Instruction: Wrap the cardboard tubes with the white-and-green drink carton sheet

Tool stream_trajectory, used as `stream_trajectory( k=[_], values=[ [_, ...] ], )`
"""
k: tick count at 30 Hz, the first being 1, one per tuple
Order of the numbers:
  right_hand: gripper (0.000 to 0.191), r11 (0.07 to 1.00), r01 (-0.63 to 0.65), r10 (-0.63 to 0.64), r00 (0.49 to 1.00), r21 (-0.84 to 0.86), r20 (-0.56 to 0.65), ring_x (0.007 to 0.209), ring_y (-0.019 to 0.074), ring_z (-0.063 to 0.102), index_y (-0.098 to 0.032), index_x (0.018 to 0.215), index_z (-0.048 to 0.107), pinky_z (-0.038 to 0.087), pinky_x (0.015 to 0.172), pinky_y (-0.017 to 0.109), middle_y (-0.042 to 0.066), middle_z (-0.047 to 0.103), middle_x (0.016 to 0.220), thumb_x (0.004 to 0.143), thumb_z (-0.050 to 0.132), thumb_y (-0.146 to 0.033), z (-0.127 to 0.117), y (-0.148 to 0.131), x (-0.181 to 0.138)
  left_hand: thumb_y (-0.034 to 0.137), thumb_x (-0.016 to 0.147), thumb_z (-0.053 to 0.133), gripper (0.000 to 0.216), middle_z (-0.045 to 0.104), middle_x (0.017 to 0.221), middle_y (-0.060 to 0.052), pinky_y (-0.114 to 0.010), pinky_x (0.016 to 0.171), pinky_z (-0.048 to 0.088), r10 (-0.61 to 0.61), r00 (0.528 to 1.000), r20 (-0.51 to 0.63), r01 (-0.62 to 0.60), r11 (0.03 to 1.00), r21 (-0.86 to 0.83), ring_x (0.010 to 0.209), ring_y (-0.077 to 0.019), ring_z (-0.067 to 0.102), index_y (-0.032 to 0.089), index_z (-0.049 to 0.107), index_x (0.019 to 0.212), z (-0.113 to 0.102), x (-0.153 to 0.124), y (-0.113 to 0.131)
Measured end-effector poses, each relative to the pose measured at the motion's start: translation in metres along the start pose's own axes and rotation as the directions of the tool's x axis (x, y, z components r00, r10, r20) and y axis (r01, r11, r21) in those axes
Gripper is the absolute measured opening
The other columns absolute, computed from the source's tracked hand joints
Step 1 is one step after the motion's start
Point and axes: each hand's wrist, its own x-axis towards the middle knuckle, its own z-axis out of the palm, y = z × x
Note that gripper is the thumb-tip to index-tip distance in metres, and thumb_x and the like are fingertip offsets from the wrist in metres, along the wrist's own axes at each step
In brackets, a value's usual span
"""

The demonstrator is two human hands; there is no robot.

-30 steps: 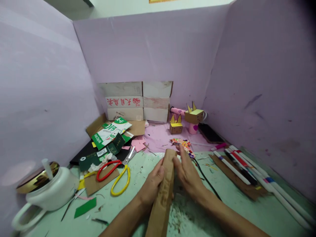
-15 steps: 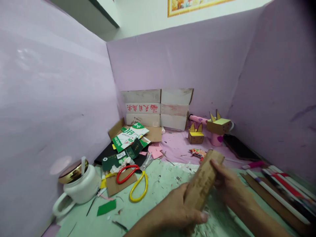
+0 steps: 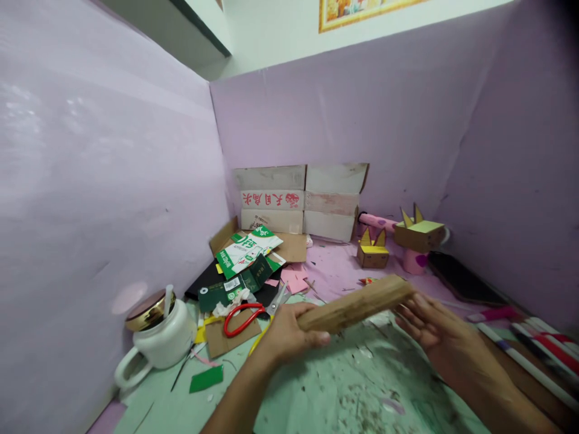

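Mug: at the far left we see a white mug with a gold lid, standing on the green mat; a pale stick pokes up through the lid.
Scrap: a green scrap lies flat just in front of the mug.
Cartons: flattened green-and-white cartons sit in a pile behind the scissors.
Scissors: we find the scissors, one handle red, lying on a piece of brown card just left of the left hand.
Boxes: white boxes are stacked against the back wall.
Left hand: the left hand is closed round the bar's left end, with the thumb along its lower edge.
Bar: the brown cardboard bar is held in the air above the mat, between the two hands, its right end tilted a little up.
Right hand: the right hand is open with loosely stretched fingers; the fingertips meet the bar's right end and we see no grip.
Cat boxes: two eared cat boxes stand behind the bar, the bigger one on a pink cup.
Phone: a dark phone lies right of the cup, near the right wall.
Markers: at the far right we see markers lying in a row.
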Motion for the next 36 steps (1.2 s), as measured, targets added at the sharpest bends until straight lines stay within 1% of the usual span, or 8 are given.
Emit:
stream_trajectory(
  k=[5, 13, 15, 17, 19, 23, 28, 36],
  values=[
    [0.061, 0.995, -0.082, 0.082, 0.997, -0.065, 0.002, 0.101, 0.0239, 0.062, -0.022, 0.104, 0.059, 0.056, 0.068, 0.026, 0.008, 0.064, 0.115, 0.049, 0.084, -0.034, 0.013, 0.002, -0.012, 0.021, 0.065, 0.066, 0.046, 0.067, 0.102, -0.007, -0.035, 0.084, 0.041, 0.119, 0.966, -0.229, -0.044, 0.951, 0.305, 0.094, -0.0278, 0.058, 0.022, 0.066, 0.110, -0.027, 0.026, -0.019],
    [0.061, 0.978, -0.136, 0.138, 0.990, -0.160, 0.000, 0.077, 0.0206, 0.067, -0.021, 0.103, 0.058, 0.055, 0.062, 0.030, 0.010, 0.066, 0.112, 0.050, 0.084, -0.034, 0.011, 0.004, -0.013, 0.030, 0.062, 0.073, 0.039, 0.066, 0.106, -0.006, -0.036, 0.092, 0.036, 0.255, 0.925, -0.282, -0.008, 0.753, 0.658, 0.104, -0.0290, 0.054, 0.028, 0.069, 0.100, -0.030, 0.045, -0.013],
    [0.059, 0.975, -0.128, 0.133, 0.991, -0.183, 0.018, 0.076, 0.0206, 0.067, -0.022, 0.103, 0.057, 0.055, 0.062, 0.031, 0.009, 0.066, 0.111, 0.051, 0.083, -0.035, 0.007, 0.005, -0.011, 0.039, 0.079, 0.058, 0.024, 0.067, 0.104, -0.005, -0.030, 0.088, 0.039, 0.271, 0.889, -0.369, 0.071, 0.714, 0.696, 0.101, -0.0245, 0.057, 0.026, 0.069, 0.097, -0.048, 0.045, 0.002],
    [0.056, 0.971, -0.115, 0.127, 0.991, -0.210, 0.045, 0.074, 0.0208, 0.066, -0.023, 0.103, 0.057, 0.055, 0.062, 0.032, 0.009, 0.067, 0.109, 0.054, 0.081, -0.037, 0.005, 0.006, -0.011, 0.039, 0.092, 0.035, 0.036, 0.065, 0.106, -0.008, -0.033, 0.090, 0.039, 0.259, 0.813, -0.521, 0.242, 0.663, 0.708, 0.105, -0.0250, 0.056, 0.021, 0.066, 0.100, -0.073, 0.054, 0.015],
    [0.053, 0.965, -0.098, 0.119, 0.990, -0.244, 0.071, 0.073, 0.0214, 0.066, -0.023, 0.102, 0.056, 0.056, 0.061, 0.033, 0.009, 0.068, 0.106, 0.057, 0.078, -0.039, 0.004, 0.006, -0.012, 0.037, 0.093, 0.040, 0.032, 0.059, 0.116, -0.010, -0.043, 0.092, 0.039, 0.211, 0.770, -0.602, 0.394, 0.586, 0.708, 0.110, -0.0270, 0.053, 0.018, 0.058, 0.112, -0.099, 0.072, 0.023],
    [0.048, 0.946, -0.037, 0.082, 0.988, -0.321, 0.129, 0.071, 0.0231, 0.067, -0.023, 0.100, 0.056, 0.055, 0.060, 0.036, 0.010, 0.069, 0.102, 0.059, 0.074, -0.042, 0.008, 0.008, -0.018, 0.031, 0.087, 0.058, 0.031, 0.057, 0.117, -0.008, -0.044, 0.084, 0.049, 0.013, 0.830, -0.558, 0.498, 0.435, 0.751, 0.101, -0.0231, 0.058, 0.017, 0.055, 0.115, -0.129, 0.118, 0.015],
    [0.043, 0.935, 0.011, 0.049, 0.986, -0.353, 0.161, 0.064, 0.0198, 0.064, -0.022, 0.098, 0.054, 0.052, 0.056, 0.034, 0.009, 0.067, 0.096, 0.062, 0.067, -0.041, 0.015, 0.017, -0.024, 0.030, 0.088, 0.057, 0.031, 0.057, 0.118, -0.008, -0.044, 0.082, 0.050, -0.168, 0.832, -0.529, 0.554, 0.322, 0.768, 0.100, -0.0227, 0.059, 0.017, 0.054, 0.116, -0.130, 0.146, -0.007],
    [0.037, 0.922, 0.033, 0.052, 0.977, -0.386, 0.208, 0.059, 0.0152, 0.059, -0.021, 0.095, 0.055, 0.048, 0.052, 0.028, 0.006, 0.066, 0.091, 0.063, 0.061, -0.039, 0.019, 0.022, -0.031, 0.030, 0.087, 0.057, 0.031, 0.058, 0.115, -0.008, -0.041, 0.079, 0.052, -0.151, 0.858, -0.492, 0.510, 0.372, 0.775, 0.096, -0.0213, 0.060, 0.017, 0.054, 0.115, -0.132, 0.141, -0.020]
  ],
)
